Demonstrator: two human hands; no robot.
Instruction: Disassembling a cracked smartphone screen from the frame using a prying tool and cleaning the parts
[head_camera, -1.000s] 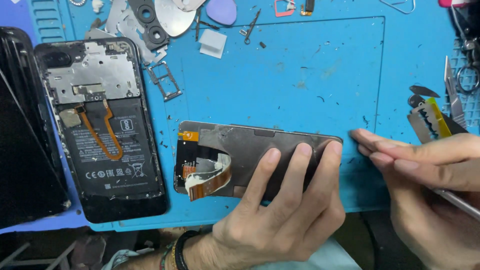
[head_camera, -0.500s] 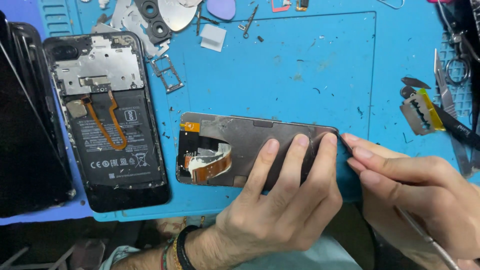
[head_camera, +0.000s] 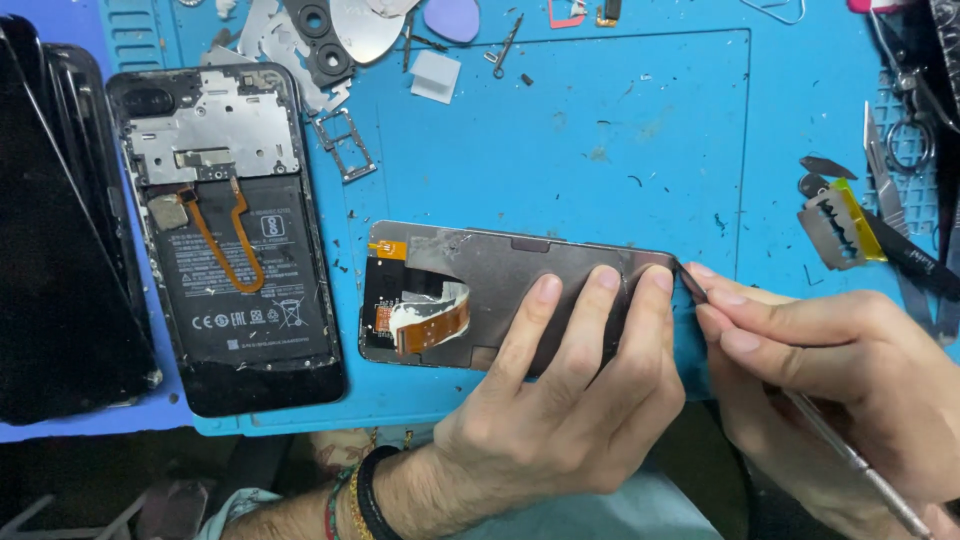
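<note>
the left hand (head_camera: 560, 420) presses three fingers flat on the grey screen panel (head_camera: 500, 285) lying on the blue mat (head_camera: 600, 120). the right hand (head_camera: 840, 390) pinches a thin metal tool (head_camera: 850, 455), tip at the panel's right corner.

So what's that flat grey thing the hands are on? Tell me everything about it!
It is a phone screen panel lying back-side up on the blue mat. Its back looks grey and metallic, with a dark patch at the left end and an orange ribbon cable there. The left hand presses three fingers on it. The right hand puts a thin metal tool at its right corner.
</note>
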